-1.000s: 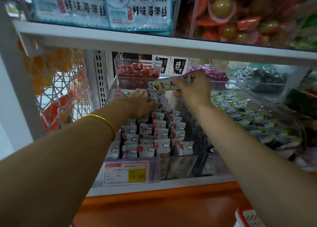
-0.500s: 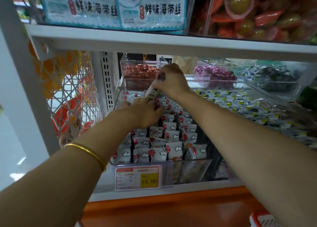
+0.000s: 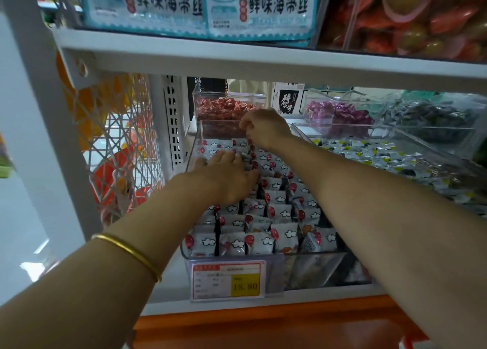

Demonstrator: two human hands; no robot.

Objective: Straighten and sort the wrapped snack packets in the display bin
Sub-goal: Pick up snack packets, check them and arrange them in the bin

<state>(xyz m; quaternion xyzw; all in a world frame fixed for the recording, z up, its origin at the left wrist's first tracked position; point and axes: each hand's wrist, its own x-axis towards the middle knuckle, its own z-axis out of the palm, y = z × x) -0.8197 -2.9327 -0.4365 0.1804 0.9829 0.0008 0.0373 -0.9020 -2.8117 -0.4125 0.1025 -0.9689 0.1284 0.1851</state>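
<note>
- Since the earlier frame, the right grip [image 3: 266, 131] has come down from above the bin to its back row, just above centre of the frame. The left grip [image 3: 226, 180] has shifted little.
- Snack packets [image 3: 282, 236] stand in upright rows inside the clear display bin [image 3: 316, 269], from centre to lower centre. The front rows lean unevenly.
- Handling, as judged: the packets look light and soft, wrapped in slick, crinkly film. They are likely to tip easily and to crush if squeezed. The best hold is the crimped top seam, pinched between thumb and forefinger.
- Right grip: narrow, with fingers curled downward. It pinches the top of a back-row packet [image 3: 249, 142], which is mostly hidden under the fingers.
- Left grip: fingers are extended and nearly flat, pressing on the packet tops just in front. It holds nothing and appears to brace the row.
</note>
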